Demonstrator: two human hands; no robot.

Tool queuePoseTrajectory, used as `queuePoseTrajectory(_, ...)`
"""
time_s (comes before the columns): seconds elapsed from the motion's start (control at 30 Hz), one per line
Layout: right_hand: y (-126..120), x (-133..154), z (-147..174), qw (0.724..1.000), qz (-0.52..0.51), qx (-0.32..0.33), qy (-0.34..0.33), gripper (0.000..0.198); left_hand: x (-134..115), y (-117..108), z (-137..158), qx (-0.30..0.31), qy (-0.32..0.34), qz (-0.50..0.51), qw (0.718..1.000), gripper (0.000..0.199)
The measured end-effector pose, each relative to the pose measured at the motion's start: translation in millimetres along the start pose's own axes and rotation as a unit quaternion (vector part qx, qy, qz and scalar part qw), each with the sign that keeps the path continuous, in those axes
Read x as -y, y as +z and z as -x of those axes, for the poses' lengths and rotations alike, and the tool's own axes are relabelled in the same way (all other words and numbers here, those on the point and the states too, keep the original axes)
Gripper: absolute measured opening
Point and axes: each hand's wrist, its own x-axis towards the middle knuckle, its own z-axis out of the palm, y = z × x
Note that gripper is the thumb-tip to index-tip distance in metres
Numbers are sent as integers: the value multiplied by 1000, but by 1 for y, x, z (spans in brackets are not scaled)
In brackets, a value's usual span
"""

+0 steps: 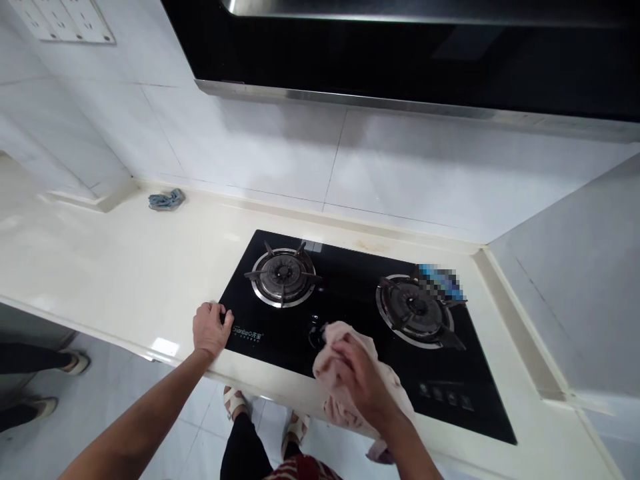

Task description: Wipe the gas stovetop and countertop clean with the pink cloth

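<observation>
A black glass gas stove (345, 280) with two burners is set in the cream countertop. My right hand (363, 380) is closed on a pale pink cloth (343, 340), which is bunched at the stove's front middle, right beside the control knob (316, 335). Part of the cloth hangs over the counter's front edge. At the stove's left front corner, my left hand (213, 328) has its fingers curled against the glass edge. The left burner (283, 273) and right burner (416, 307) both carry dark pot supports.
A blue item (443, 281), blurred out, lies on the right burner's far side. Against the back wall sits a crumpled grey-blue rag (167, 199). The black range hood (400, 67) overhangs the stove. A side wall (575, 287) bounds the counter on the right.
</observation>
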Motion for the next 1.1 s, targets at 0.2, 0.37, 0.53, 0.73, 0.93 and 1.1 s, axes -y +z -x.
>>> queuePoseTrajectory(0.2, 60, -38, -34, 936, 316, 22, -154, 60, -1, -1, 1, 1, 1, 5, 1000, 17)
queuePoseTrajectory(0.37, 70, -50, -2, 937, 304, 4, -172, 72, -2, -1, 2, 7, -7, 5, 1000, 15)
queuePoseTrajectory(0.53, 64, -50, 26, 959, 212, -8, -187, 87, -2, -1, 3, 8, -8, 7, 1000, 15)
queuePoseTrajectory(0.73, 61, -30, -7, 943, 290, 5, -166, 81, -2, -2, 3, 8, -8, 10, 1000, 14)
queuePoseTrajectory(0.93, 70, -34, -2, 955, 253, 6, -153, 80, -1, 0, 3, 9, -8, 13, 1000, 16)
queuePoseTrajectory(1.1, 69, -67, 54, 988, 132, 3, -79, 78, -2, -1, 4, 14, -13, 17, 1000, 15)
